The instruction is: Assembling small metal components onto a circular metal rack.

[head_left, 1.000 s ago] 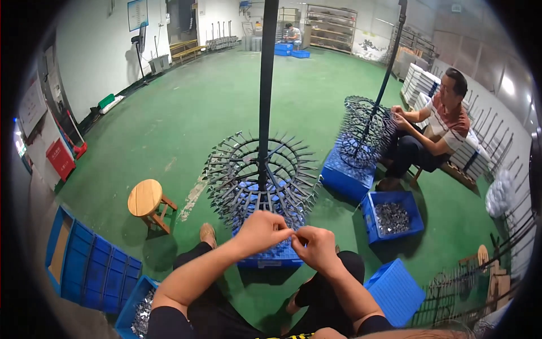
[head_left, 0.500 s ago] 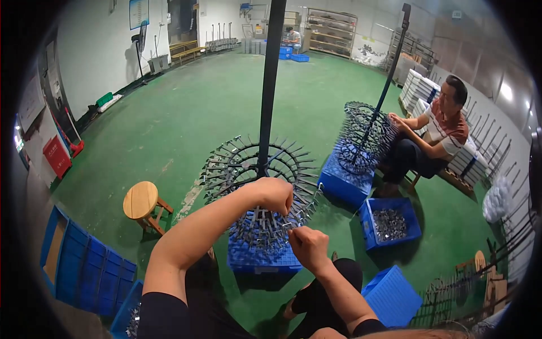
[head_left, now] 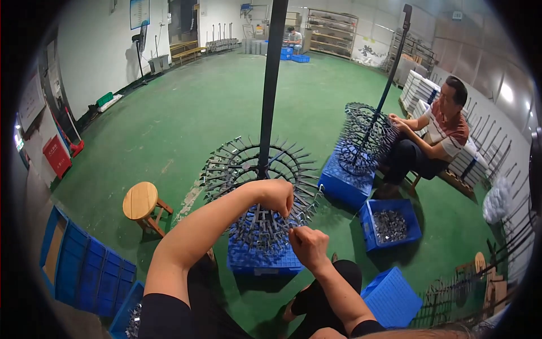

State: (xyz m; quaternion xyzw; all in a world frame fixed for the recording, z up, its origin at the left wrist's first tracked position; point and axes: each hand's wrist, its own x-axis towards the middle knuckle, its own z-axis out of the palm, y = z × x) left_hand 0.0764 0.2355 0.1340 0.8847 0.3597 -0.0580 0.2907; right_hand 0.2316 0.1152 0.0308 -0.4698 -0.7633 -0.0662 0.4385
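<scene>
In front of me stands a round dark rack (head_left: 212,182) with rings of outward-pointing prongs around a tall black pole (head_left: 270,85). Small silvery metal pieces hang on many prongs. My left hand (head_left: 276,196) is closed, bent downward over the rack's near right side; its fingertips are hidden. Just below and to the right, my right hand (head_left: 309,243) is pinched closed at the lower right prongs. Whatever lies between its fingertips is too small to make out. Under the rack sits an upturned blue crate (head_left: 265,261).
A seated co-worker (head_left: 446,124) handles a similar rack (head_left: 367,138) on another blue crate (head_left: 345,175). Blue bins of metal pieces stand at right (head_left: 416,217) and lower left (head_left: 116,326). A wooden stool (head_left: 140,200) is at left; another blue crate (head_left: 392,299) lies lower right.
Both my hands stay almost in place at the prongs. A bright metal piece by my right fingertips shows less plainly now.
</scene>
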